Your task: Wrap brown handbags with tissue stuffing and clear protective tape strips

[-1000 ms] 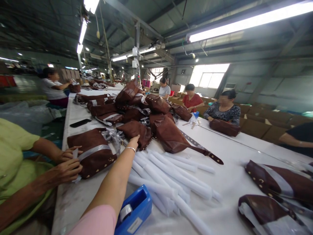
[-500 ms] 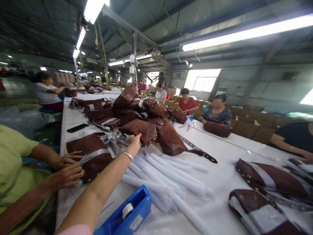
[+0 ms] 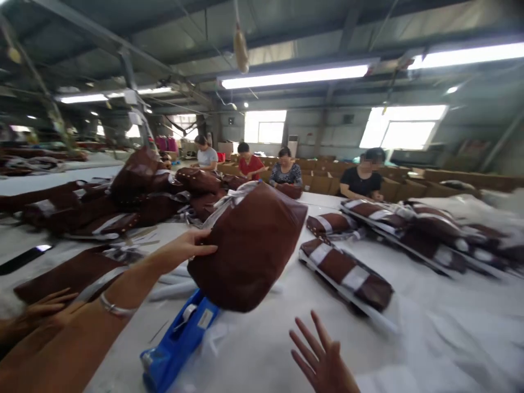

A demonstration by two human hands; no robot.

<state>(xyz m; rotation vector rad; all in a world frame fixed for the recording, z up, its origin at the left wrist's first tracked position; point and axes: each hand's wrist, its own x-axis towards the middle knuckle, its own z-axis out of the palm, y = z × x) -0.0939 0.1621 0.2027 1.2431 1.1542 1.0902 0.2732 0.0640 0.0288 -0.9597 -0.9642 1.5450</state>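
Observation:
My left hand (image 3: 189, 248) grips a brown leather bag (image 3: 249, 248) by its left edge, thumb on the near face, and holds it up over the white table (image 3: 262, 344). Clear plastic wrapping shows behind the bag's top edge. Below the bag, my right hand (image 3: 321, 357) is raised with spread fingers and nothing in it. A blue tape dispenser (image 3: 180, 338) stands under the bag's lower left. White rolled tubes (image 3: 174, 284) lie partly hidden behind my left arm and the bag.
More brown bags (image 3: 135, 191) are heaped at the back left, and banded bags (image 3: 347, 273) lie at the right. A co-worker's hand (image 3: 49, 305) rests by another bag (image 3: 69, 270) at the left. A phone (image 3: 24, 259) lies near it. Several people sit across the table.
My left hand has lifted a bag off the pile and brought it nearer. My right hand has come into view. The whole view has turned to the right.

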